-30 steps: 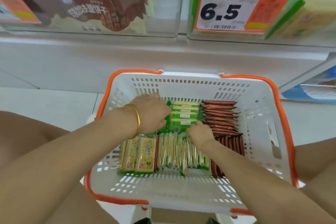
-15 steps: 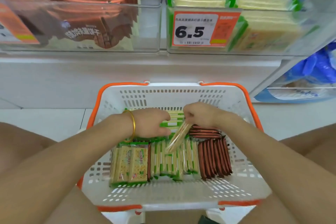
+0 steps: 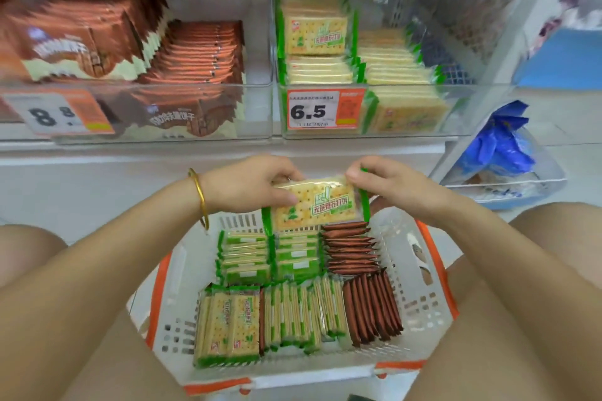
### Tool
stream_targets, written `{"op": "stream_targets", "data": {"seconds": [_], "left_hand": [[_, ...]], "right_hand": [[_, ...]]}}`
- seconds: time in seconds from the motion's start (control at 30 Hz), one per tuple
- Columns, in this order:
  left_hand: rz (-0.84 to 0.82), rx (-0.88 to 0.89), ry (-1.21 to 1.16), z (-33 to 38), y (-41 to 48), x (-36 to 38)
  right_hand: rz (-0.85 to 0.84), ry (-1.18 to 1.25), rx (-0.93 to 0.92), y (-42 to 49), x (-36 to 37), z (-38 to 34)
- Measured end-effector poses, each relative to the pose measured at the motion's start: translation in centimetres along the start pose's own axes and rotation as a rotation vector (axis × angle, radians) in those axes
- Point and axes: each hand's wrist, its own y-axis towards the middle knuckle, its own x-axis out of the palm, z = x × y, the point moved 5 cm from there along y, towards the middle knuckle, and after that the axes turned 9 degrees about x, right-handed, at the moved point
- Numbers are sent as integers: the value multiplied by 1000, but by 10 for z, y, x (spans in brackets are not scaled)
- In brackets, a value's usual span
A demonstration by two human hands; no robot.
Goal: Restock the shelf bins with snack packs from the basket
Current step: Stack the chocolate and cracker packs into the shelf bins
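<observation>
A green-edged cracker pack (image 3: 317, 202) is held face up above the far end of the white basket (image 3: 420, 312). My left hand (image 3: 250, 184) pinches its left end and my right hand (image 3: 387, 184) pinches its right end. Below it, the basket holds several green cracker packs (image 3: 267, 257) and brown snack packs (image 3: 351, 250) standing in rows. Straight ahead, the clear bin (image 3: 374, 114) with the 6.5 price tag holds the same green cracker packs. Left of it, another clear bin (image 3: 146, 110) holds brown packs.
The basket has an orange rim and rests between my knees. To the right, a clear tub (image 3: 501, 179) with blue wrappers sits on the floor beside a white shelf upright (image 3: 482, 81). A blue box (image 3: 560, 58) lies further right.
Both hands have risen out of the basket with one green cracker pack, now turned flat and held at both ends. The view has tilted up to show the bins.
</observation>
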Motion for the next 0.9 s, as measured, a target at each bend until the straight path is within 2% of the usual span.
{"op": "stream_targets", "data": {"seconds": [0.1, 0.17, 0.3, 0.37, 0.43, 0.57, 0.7, 0.9], "left_hand": [[48, 43, 8, 18, 0, -15], [157, 94, 35, 30, -1, -26], [654, 222, 159, 55, -8, -61], [808, 300, 320, 62, -7, -78], [791, 315, 524, 62, 4, -91], [623, 299, 788, 51, 34, -97], [591, 284, 832, 32, 48, -96], [617, 336, 841, 23, 49, -91]], "right_hand": [[71, 25, -53, -10, -7, -14], [121, -14, -71, -13, -16, -29], [233, -9, -94, -10, -67, -72], [321, 69, -110, 1, -97, -93], [407, 161, -127, 21, -119, -108], [534, 196, -125, 73, -134, -120], [509, 140, -144, 123, -131, -130], [568, -189, -86, 154, -135, -127]]}}
